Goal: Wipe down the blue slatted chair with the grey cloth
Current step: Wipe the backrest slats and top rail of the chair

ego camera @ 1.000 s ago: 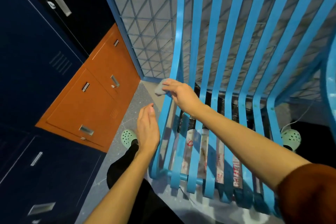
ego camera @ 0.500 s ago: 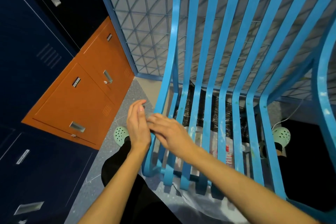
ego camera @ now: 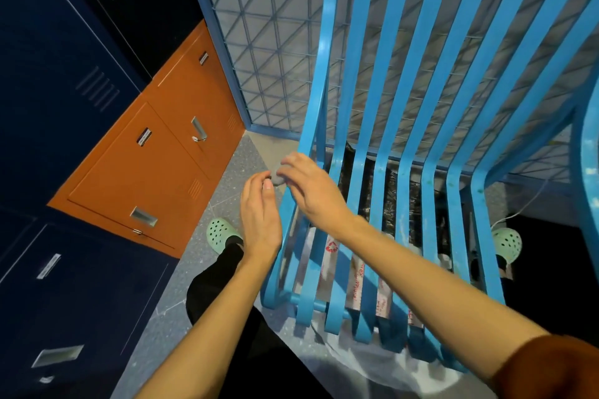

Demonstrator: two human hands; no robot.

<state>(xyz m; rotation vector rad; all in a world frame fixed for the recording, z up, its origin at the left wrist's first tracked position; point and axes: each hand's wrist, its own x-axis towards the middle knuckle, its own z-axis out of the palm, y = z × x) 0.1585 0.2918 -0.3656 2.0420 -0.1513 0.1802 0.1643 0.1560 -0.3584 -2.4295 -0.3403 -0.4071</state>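
Grey cloth, bunched mid-frame beside the left rail of the blue slatted chair, is pinched in the grip of the right hand. The left hand, fingers nearly straight, touches it, probably to fold it for wiping.

Speckled grey floor under the blue slatted chair, a green clog, perhaps a plastic sheet.

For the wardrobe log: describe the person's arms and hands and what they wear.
Both forearms are bare. The left hand and right hand show no gloves, rings or watch. A rust-brown sleeve covers the right upper arm; no sleeve shows on the left arm.
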